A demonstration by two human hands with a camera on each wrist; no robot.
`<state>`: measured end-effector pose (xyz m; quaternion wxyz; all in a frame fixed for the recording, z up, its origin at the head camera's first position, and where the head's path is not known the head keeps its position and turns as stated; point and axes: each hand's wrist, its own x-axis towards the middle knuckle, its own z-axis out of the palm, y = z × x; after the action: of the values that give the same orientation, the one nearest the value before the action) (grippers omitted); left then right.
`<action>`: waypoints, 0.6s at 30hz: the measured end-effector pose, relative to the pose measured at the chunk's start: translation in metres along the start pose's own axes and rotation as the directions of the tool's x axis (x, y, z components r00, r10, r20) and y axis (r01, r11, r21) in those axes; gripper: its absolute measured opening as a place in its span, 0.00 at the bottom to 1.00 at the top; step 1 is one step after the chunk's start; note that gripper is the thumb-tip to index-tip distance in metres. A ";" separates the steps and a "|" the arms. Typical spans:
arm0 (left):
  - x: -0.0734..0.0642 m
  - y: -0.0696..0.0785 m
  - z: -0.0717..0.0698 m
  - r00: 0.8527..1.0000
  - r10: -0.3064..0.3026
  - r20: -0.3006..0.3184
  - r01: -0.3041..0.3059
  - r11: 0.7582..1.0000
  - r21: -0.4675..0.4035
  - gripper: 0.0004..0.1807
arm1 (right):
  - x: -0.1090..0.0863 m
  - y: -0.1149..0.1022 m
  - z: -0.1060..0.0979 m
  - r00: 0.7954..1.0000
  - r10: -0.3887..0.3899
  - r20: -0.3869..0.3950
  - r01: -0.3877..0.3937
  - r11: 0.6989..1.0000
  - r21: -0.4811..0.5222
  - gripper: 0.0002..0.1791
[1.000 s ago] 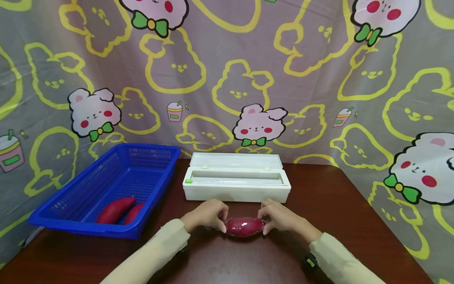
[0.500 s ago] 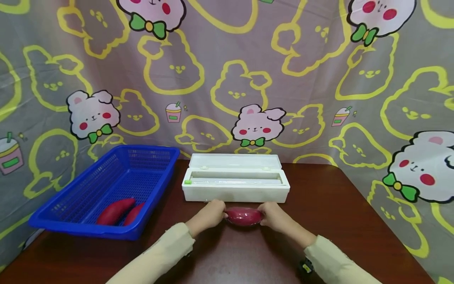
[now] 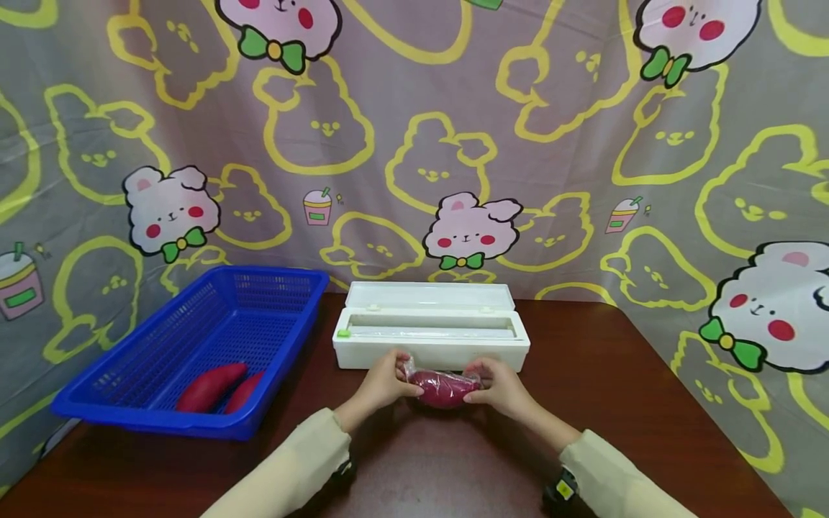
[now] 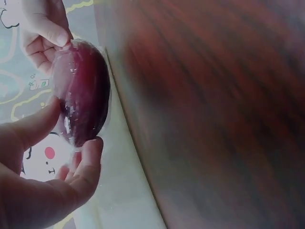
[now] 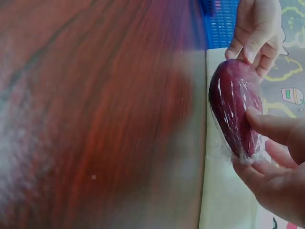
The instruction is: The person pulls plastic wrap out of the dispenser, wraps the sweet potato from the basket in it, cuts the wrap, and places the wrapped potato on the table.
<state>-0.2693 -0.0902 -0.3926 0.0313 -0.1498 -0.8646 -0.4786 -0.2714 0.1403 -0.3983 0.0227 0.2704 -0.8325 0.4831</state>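
A dark red sweet potato (image 3: 443, 389) in clear plastic wrap (image 5: 238, 102) is held between both hands, just in front of the white box. My left hand (image 3: 385, 381) pinches its left end, thumb on the near side. The right hand (image 3: 499, 388) grips the opposite end, its thumb also on the near face. In the left wrist view the film lies shiny over the sweet potato (image 4: 83, 90), with left-hand fingers (image 4: 90, 157) at its lower end. Wrinkled film gathers around the tips near the fingers in the right wrist view.
Behind the hands stands a white cling film box (image 3: 430, 354), lid (image 3: 430, 296) raised, a film roll (image 3: 430, 332) inside and a green slider (image 3: 344, 333) at its left. At left, a blue basket (image 3: 155, 421) holds two red sweet potatoes (image 3: 210, 386). A patterned curtain hangs behind the table.
Both hands first moved the wrapped sweet potato away toward the box. Now the thumbs have come round to its near side, and loose film shows at its ends.
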 end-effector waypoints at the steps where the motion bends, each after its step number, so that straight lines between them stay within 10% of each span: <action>1: 0.000 0.000 0.000 1.000 -0.003 -0.009 0.003 1.000 -0.013 0.30 | -0.001 0.000 0.000 1.000 -0.012 0.015 0.012 1.000 0.021 0.20; 6: -0.001 0.000 0.000 1.000 -0.002 0.009 0.002 0.998 -0.068 0.29 | -0.003 0.001 -0.004 0.992 -0.095 0.083 0.088 0.993 0.084 0.21; 11: -0.003 0.000 -0.002 0.983 0.012 0.184 0.014 0.990 -0.140 0.22 | -0.005 0.006 -0.008 0.978 -0.169 0.123 0.155 0.981 0.113 0.18; 18: -0.007 -0.001 -0.006 0.933 0.012 0.359 0.075 0.970 -0.229 0.14 | -0.011 0.004 -0.015 0.968 -0.043 0.248 -0.025 0.964 0.264 0.20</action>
<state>-0.2633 -0.0973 -0.3921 -0.1526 -0.2231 -0.7941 -0.5444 -0.2671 0.1590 -0.3966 -0.1170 0.3340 -0.7554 0.5515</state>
